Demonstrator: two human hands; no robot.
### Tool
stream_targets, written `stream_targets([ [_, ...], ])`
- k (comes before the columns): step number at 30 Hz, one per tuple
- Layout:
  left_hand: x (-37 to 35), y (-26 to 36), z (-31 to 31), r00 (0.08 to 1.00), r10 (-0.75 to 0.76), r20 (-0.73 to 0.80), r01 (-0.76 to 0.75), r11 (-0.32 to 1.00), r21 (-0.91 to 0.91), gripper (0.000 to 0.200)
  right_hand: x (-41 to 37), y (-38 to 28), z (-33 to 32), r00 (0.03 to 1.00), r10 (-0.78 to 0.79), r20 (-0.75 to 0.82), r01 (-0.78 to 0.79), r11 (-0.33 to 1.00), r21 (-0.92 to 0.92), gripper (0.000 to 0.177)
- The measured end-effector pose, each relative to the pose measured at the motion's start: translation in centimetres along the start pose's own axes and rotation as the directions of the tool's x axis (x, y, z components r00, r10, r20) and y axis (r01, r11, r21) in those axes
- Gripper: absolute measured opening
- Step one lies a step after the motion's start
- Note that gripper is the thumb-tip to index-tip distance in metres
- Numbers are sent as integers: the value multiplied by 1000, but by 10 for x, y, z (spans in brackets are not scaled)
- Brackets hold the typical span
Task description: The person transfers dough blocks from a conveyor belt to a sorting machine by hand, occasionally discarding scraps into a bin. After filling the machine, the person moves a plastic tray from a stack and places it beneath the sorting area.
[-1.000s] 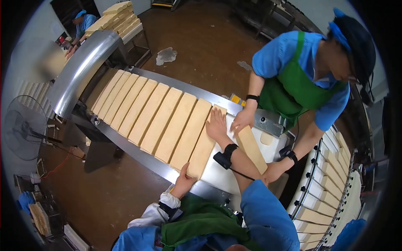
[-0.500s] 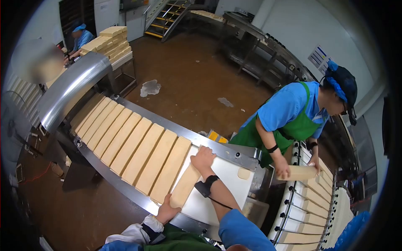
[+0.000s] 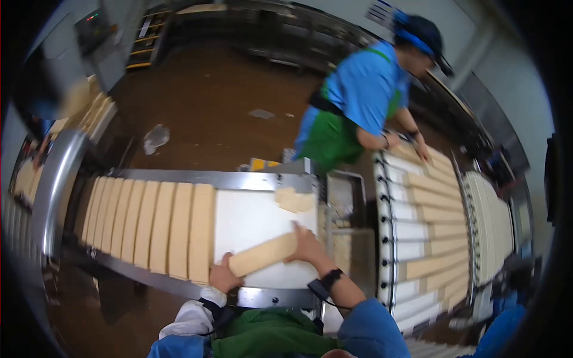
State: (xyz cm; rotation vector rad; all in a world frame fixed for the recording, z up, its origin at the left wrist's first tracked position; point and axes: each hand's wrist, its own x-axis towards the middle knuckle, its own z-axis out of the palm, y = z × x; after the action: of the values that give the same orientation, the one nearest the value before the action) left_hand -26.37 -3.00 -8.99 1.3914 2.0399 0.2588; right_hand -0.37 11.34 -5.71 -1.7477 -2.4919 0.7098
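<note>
Grip of my left hand [image 3: 222, 275] and right hand [image 3: 305, 244] clamps 1 long tan rectangular slab [image 3: 262, 253] over the white surface [image 3: 250, 218].

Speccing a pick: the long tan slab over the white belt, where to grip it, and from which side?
At its two short ends, one hand per end, coming from the near edge of the belt. The slab is long, narrow and angled across the white belt; the left hand and right hand hold it at those ends.
</note>
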Motion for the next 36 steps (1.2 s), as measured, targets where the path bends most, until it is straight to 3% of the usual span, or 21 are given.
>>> stream_targets([
  [2, 12, -2, 12, 999, -31, -40, 33, 998, 61, 93, -13, -9, -4, 998, 44, 38, -36, 982, -188, 87],
  [4, 16, 9, 12, 998, -46, -36, 46, 999, -3, 85, -12, 30, 42, 973, -18, -229, 29, 998, 47, 62],
  [6, 8, 40, 17, 994, 70, -89, -65, 996, 53, 79, -47, 29, 15, 924, 91, -372, -54, 992, 111, 37],
  [10, -23, 136, 49, 930, 341, -135, -342, 939, 18, 71, -146, 102, -38, 808, 232, -541, -235, 970, 63, 52],
  [11, -38, 172, 53, 873, 480, -86, -484, 875, -32, 69, -187, 123, -63, 759, 245, -603, -286, 958, 29, 54],
  [14, -94, 262, 77, 744, 646, 170, -627, 763, -155, 75, -295, 195, -111, 700, 386, -601, -367, 916, 161, 63],
  [15, -110, 287, 85, 632, 734, 250, -682, 679, -271, 80, -333, 207, -132, 685, 433, -586, -428, 890, 157, 62],
  [16, -129, 303, 104, 618, 723, 308, -647, 691, -324, 79, -367, 219, -149, 677, 497, -543, -473, 859, 196, 51],
  [17, -137, 323, 124, 481, 756, 445, -530, 655, -539, 80, -400, 241, -150, 669, 505, -544, -492, 851, 185, 54],
  [18, -158, 331, 144, 484, 740, 467, -548, 672, -498, 79, -427, 262, -155, 695, 593, -407, -564, 801, 201, 57],
  [20, -210, 360, 173, 474, 628, 617, -331, 776, -536, 78, -473, 312, -156, 778, 530, -338, -459, 846, 270, 58],
  [23, -224, 361, 213, 518, 545, 659, -225, 831, -509, 80, -475, 370, -130, 850, 451, -273, -395, 888, 236, 66],
  [26, -228, 379, 230, 508, 527, 682, -179, 839, -514, 83, -467, 390, -130, 795, 603, -62, -522, 733, 435, 80],
  [27, -231, 385, 235, 535, 578, 616, -300, 811, -502, 82, -471, 398, -123, 762, 630, -151, -557, 756, 343, 84],
  [29, -226, 392, 262, 480, 645, 595, -305, 759, -576, 80, -475, 411, -108, 695, 638, -333, -630, 763, 146, 92],
  [30, -222, 396, 278, 453, 677, 580, -302, 729, -614, 79, -477, 408, -108, 657, 616, -435, -633, 764, 126, 92],
  [31, -226, 405, 293, 466, 688, 557, -142, 679, -720, 70, -478, 401, -112, 612, 585, -532, -638, 763, 104, 93],
  [32, -223, 416, 308, 476, 685, 551, -163, 685, -710, 66, -479, 395, -114, 564, 545, -620, -646, 759, 80, 93],
  [34, -217, 437, 337, 492, 675, 549, -201, 702, -684, 59, -479, 381, -107, 582, 518, -627, -541, 822, 178, 90],
  [35, -218, 442, 357, 553, 729, 403, -192, 583, -790, 44, -478, 372, -102, 590, 506, -630, -481, 846, 229, 88],
  [36, -220, 450, 358, 575, 702, 421, -262, 645, -718, 39, -476, 359, -98, 606, 492, -625, -457, 859, 233, 85],
])
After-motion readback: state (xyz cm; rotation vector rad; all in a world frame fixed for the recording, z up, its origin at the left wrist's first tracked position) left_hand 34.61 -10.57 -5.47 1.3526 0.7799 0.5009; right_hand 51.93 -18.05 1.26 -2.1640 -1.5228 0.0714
